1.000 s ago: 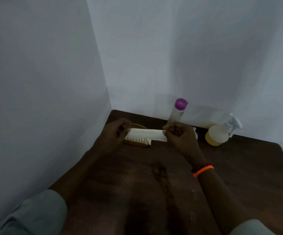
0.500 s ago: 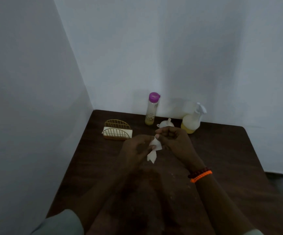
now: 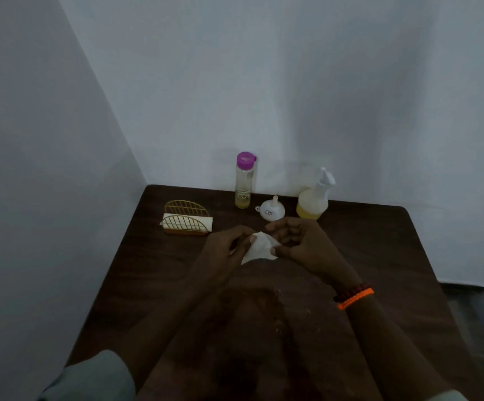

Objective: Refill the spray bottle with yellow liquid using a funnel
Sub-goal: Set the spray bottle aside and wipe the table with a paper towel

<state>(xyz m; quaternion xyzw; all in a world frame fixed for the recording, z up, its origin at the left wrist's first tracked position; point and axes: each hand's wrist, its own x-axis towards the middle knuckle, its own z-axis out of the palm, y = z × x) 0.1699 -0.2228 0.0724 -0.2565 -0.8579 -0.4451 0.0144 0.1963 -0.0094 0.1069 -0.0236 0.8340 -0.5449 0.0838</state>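
Spray bottle [image 3: 313, 201] stands right of centre at the tabletop's [image 3: 379, 250] far edge, yellow liquid low inside. From the left I see a napkin holder [image 3: 186, 218], a purple-capped bottle [image 3: 244, 180], then a white funnel [image 3: 272, 209] lying just beside the sprayer. At centre, my left hand [image 3: 225, 248] and right hand [image 3: 301, 244] pinch one white tissue [image 3: 259, 248] between their fingers.

White napkin [image 3: 259, 248], purple-capped bottle [image 3: 244, 180], gold wire holder [image 3: 186, 217], orange wristband [image 3: 356, 298], dark brown table [image 3: 365, 244].
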